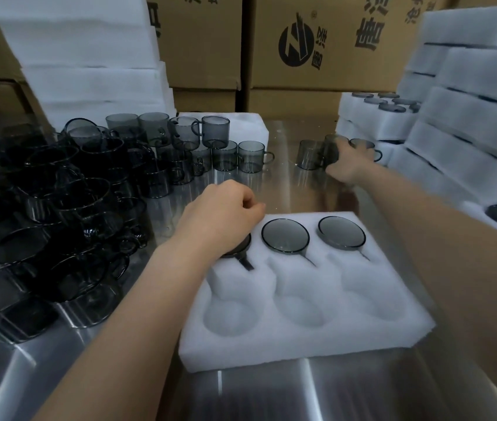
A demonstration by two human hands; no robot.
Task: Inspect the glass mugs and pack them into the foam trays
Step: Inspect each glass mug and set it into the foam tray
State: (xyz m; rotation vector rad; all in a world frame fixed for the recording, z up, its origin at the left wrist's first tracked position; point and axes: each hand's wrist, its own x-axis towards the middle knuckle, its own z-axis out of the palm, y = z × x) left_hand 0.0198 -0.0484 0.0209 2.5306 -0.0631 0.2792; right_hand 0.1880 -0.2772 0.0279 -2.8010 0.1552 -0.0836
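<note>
Sitting in the far-left pocket of the foam tray point(302, 341), a grey mug point(238, 252) is being covered by the left hand point(223, 214), whose fingers are curled; whether it is being gripped cannot be told. Beyond, a standing mug point(330, 148) is being clasped by the right hand point(349, 165) on the steel table point(302, 189).

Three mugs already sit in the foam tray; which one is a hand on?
The leftmost mug: the left hand holds it, while the middle mug and the right mug sit untouched.

Mug pile point(59, 223) crowds left, foam stacks point(469, 123) right, open tabletop point(299, 186) between
</note>
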